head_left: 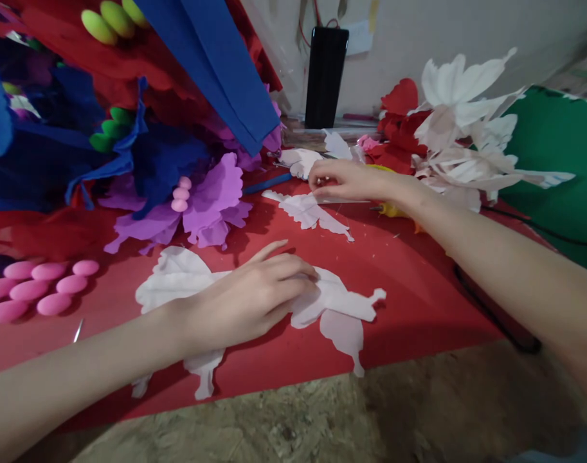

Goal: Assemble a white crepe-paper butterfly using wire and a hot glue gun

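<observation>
The left hand [259, 299] is laid palm down across white winged cutouts [341, 299] spread on the red surface [418, 308] near its front edge; its fingers are spread slightly, with one held well apart on the far side. The right hand [334, 180] is held farther back, its fingers curled over a smaller white piece [310, 211]; whether that piece is pinched between them cannot be told from this view. A yellow object [392, 210] is partly covered by the right forearm. Pink ovals [56, 283] are grouped at the left, purple wings [213, 199] are seen behind the left hand, and a dark phone [326, 77] is stood upright by the wall.
</observation>
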Demonstrator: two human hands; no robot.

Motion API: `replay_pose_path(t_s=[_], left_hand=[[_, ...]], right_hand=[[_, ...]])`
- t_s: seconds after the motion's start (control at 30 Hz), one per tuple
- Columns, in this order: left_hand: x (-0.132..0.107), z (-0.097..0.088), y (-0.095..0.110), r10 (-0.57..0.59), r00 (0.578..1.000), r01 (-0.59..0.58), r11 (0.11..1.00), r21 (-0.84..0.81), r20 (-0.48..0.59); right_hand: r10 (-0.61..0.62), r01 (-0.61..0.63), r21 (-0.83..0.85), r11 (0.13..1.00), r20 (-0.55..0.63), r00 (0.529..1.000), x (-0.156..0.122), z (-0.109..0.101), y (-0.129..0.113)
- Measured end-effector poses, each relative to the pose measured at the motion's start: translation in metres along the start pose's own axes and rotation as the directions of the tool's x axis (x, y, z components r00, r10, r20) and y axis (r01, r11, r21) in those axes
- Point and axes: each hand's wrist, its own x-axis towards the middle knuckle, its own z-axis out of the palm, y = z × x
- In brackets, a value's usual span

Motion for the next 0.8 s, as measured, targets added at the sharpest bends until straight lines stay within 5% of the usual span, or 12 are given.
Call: replay_pose_path(t_s=[0.2,0.3,0.5,0.8], left_hand=[[-0.001,-0.002,-0.001,-0.003,1.000,0.004,1.000,-0.027,0.028],[-0.001,-0.002,-0.001,-0.016,1.000,0.016,0.998,-0.060,-0.002],[0.000,-0.005,-0.001,-0.071,0.996,0.077,0.987,-0.139,0.049],[0.001,-0.008,0.000,-0.061,0.996,0.071,0.985,-0.155,0.072]], right_hand=[[-0.009,0.007,-0.011,1.000,-0.191,0.982,-0.030,-0.019,-0.054],[-0.051,0.051,-0.002,0.999,-0.149,0.988,-0.060,-0.017,-0.077],[-0.138,0.136,-0.038,0.990,-0.060,0.989,-0.106,0.012,-0.089],[-0.167,0.149,-0.117,0.982,-0.160,0.973,-0.108,0.050,-0.097]])
